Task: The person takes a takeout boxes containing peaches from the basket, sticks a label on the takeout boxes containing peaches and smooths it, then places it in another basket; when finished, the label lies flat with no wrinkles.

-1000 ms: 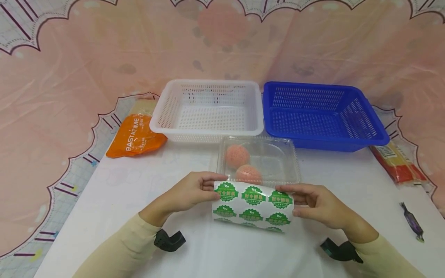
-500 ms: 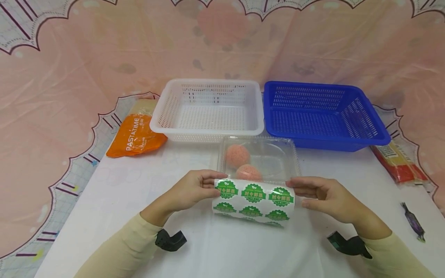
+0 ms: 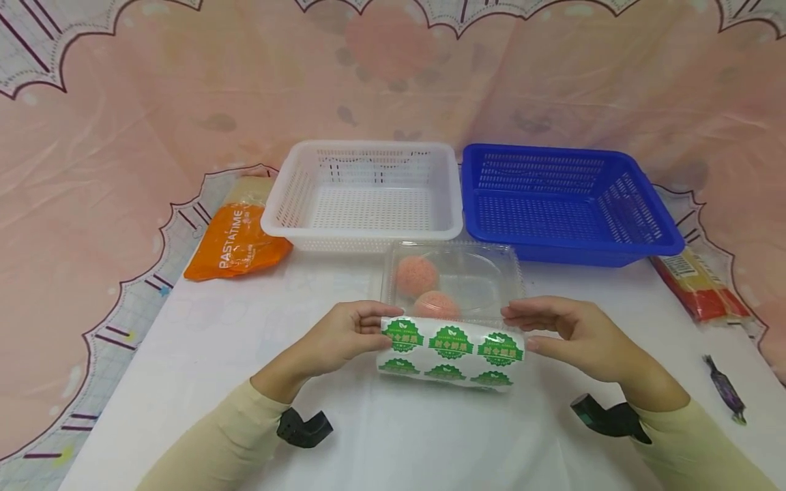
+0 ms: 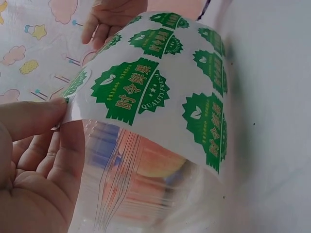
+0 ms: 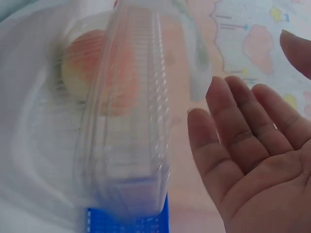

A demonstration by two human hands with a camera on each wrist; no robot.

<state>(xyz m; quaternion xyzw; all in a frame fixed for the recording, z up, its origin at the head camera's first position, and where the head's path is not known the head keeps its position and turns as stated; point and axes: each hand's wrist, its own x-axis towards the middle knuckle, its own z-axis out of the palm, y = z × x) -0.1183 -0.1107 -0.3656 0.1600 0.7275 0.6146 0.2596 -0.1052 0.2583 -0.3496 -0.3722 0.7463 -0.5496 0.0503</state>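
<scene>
A curled white sheet of green stickers (image 3: 451,348) lies across the near side of a clear plastic clamshell box (image 3: 479,276). Between thumb and fingers, my left hand (image 3: 340,337) pinches the sheet's left edge; the left wrist view shows the thumb on the printed face (image 4: 29,119). My right hand (image 3: 574,337) is at the sheet's right end with fingers extended. In the right wrist view the right palm (image 5: 262,155) faces the box and its fingers stand apart from the thumb. Inside the box are two round, peach-like fruits (image 3: 417,276), the nearer partly hidden by the sheet.
Behind the box stand a white plastic basket (image 3: 362,234) and a blue basket (image 3: 577,252). An orange pasta bag (image 3: 236,242) lies at left, a red-and-yellow packet (image 3: 700,290) at right. A dark wrapped candy (image 3: 724,390) lies near the right edge.
My right hand has let go of the sheet's right edge and shifted up and to the right. The sheet's near side has rolled up slightly. My left hand keeps its pinch.
</scene>
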